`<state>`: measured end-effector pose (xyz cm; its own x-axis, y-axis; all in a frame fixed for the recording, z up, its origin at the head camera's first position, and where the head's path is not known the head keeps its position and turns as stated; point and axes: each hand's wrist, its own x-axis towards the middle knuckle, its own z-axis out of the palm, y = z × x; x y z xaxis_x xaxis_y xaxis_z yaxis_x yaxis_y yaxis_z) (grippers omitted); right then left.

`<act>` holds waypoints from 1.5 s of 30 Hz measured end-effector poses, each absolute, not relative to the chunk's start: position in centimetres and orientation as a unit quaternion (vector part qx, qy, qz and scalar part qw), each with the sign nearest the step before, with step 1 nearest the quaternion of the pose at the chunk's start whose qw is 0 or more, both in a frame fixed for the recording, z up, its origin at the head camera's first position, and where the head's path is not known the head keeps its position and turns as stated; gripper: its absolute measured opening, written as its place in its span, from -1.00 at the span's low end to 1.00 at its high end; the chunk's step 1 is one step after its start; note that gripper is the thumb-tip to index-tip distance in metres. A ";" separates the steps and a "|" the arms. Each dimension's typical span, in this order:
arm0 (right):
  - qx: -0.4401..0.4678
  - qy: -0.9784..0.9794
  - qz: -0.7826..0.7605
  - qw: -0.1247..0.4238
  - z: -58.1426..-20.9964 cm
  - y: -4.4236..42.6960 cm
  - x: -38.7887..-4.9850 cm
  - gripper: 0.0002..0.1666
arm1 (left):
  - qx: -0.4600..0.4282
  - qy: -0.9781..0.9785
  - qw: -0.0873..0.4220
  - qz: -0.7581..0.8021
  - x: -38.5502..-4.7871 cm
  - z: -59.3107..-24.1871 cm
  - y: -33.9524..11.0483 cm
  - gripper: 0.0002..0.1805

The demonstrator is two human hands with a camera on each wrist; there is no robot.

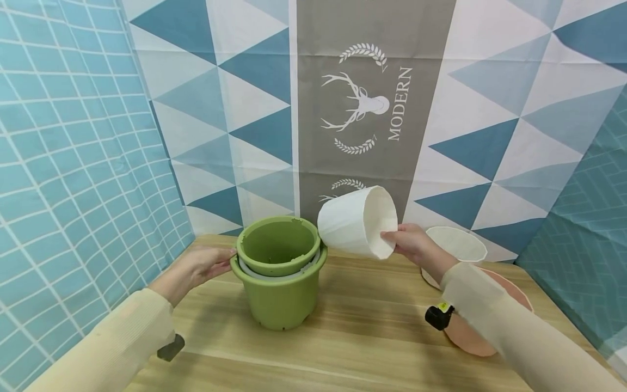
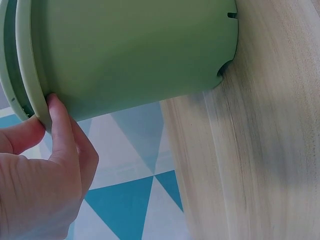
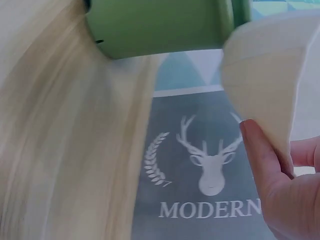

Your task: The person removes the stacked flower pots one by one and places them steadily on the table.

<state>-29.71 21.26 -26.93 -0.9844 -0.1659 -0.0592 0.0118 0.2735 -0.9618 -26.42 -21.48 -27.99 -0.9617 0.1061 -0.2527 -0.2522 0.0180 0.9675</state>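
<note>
- Left grip pinches a green pot by its rim; it stands on the worktop, other pots nested inside.
- Next, a white pot hangs tilted in mid-air, its wall pinched by the right grip.
- That one-edge hold could let it twist or slip.
- Wall cloth behind reads "MODERN".

Room to pass over the tabletop between green pot stack and pink container, but left hand blocks the stack's left rim, right hand with tilted white pot its right side, patterned backdrop the rear.
</note>
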 end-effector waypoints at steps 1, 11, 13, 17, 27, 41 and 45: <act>-0.048 0.798 -0.597 0.072 -26.7 21.4 -29.7 -0.47 | -0.054 0.701 0.128 0.699 -26.4 -28.0 -21.5 -0.67; -0.046 0.813 -0.578 0.062 -24.4 21.9 -29.3 -0.48 | -0.058 0.703 0.128 0.697 -26.3 -28.2 -21.6 -0.62; -0.049 0.815 -0.574 0.064 -24.3 21.9 -29.4 -0.49 | -0.058 0.701 0.128 0.700 -26.2 -28.3 -21.8 -0.64; -0.048 0.823 -0.563 0.059 -24.1 21.9 -29.5 -0.50 | -0.059 0.696 0.126 0.705 -26.1 -28.3 -22.1 -0.58; -0.040 0.841 -0.535 0.066 -24.4 22.4 -30.2 -0.47 | -0.049 0.693 0.132 0.707 -26.0 -28.7 -22.3 -0.62; -0.011 0.827 -0.554 0.095 -25.2 24.4 -30.7 -0.43 | -0.054 0.698 0.129 0.702 -26.4 -27.9 -21.5 -0.69; 0.002 0.834 -0.543 0.096 -25.3 24.7 -30.9 -0.42 | -0.055 0.692 0.130 0.708 -26.3 -28.0 -21.6 -0.71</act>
